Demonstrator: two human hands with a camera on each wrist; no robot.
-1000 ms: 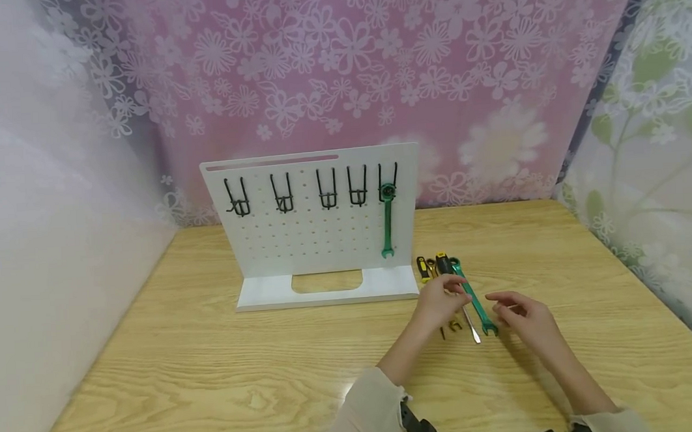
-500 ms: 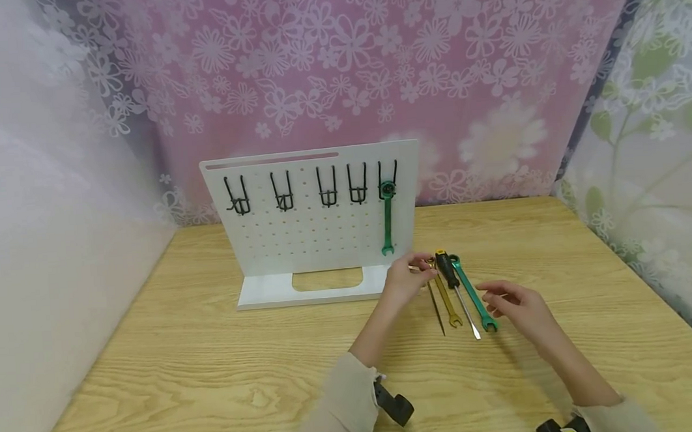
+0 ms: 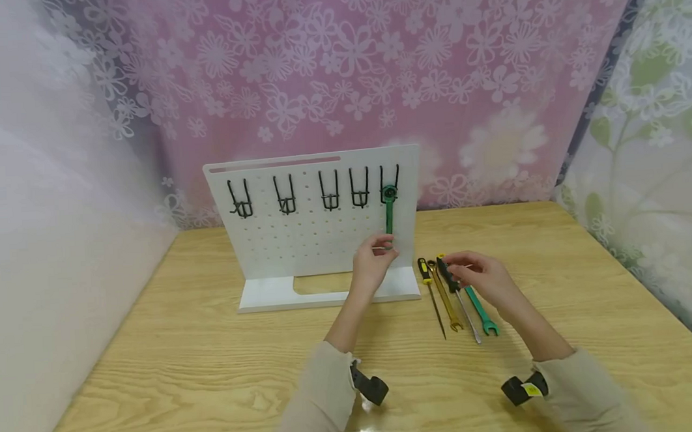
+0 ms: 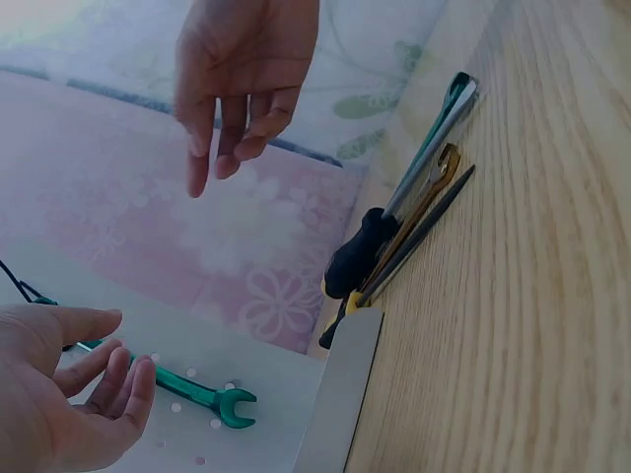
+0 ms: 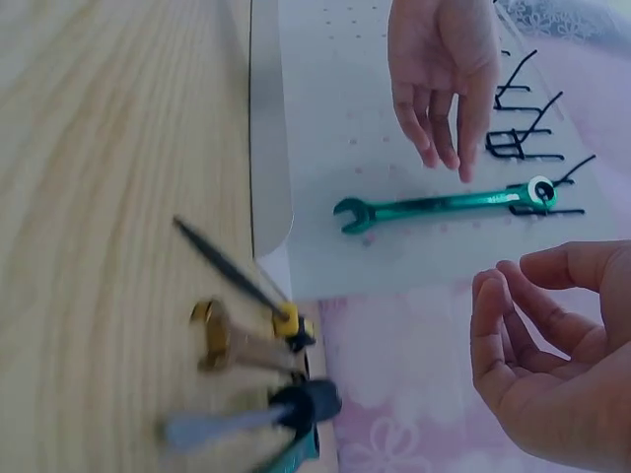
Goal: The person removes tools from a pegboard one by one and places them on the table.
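Note:
My left hand [image 3: 374, 265] is in front of the pegboard, by the lower end of a green ratchet wrench [image 3: 389, 217] that hangs from the rightmost hook. In the right wrist view a gap shows between that hand [image 5: 446, 74] and the wrench [image 5: 444, 204]. My right hand [image 3: 483, 279] hovers over the tools on the table, beside the black handle of a flat screwdriver [image 3: 449, 277]; its loosely bent fingers hold nothing. Under it lies a second green wrench [image 3: 481, 313], its upper end hidden. To the left are a gold wrench [image 3: 444, 297] and a thin tapered tool with a black-and-yellow handle [image 3: 424, 270].
A white pegboard [image 3: 300, 244] stands on its flat base [image 3: 268, 298] on the wooden table [image 3: 171, 362]. Several black double hooks [image 3: 285, 196] line its upper part; only the rightmost bears a tool. A pink flowered curtain [image 3: 315, 67] hangs behind.
My left hand has moved left from over the tools to the hanging wrench. My right hand has come left and forward, over the screwdriver and green wrench. The tools stay where they were.

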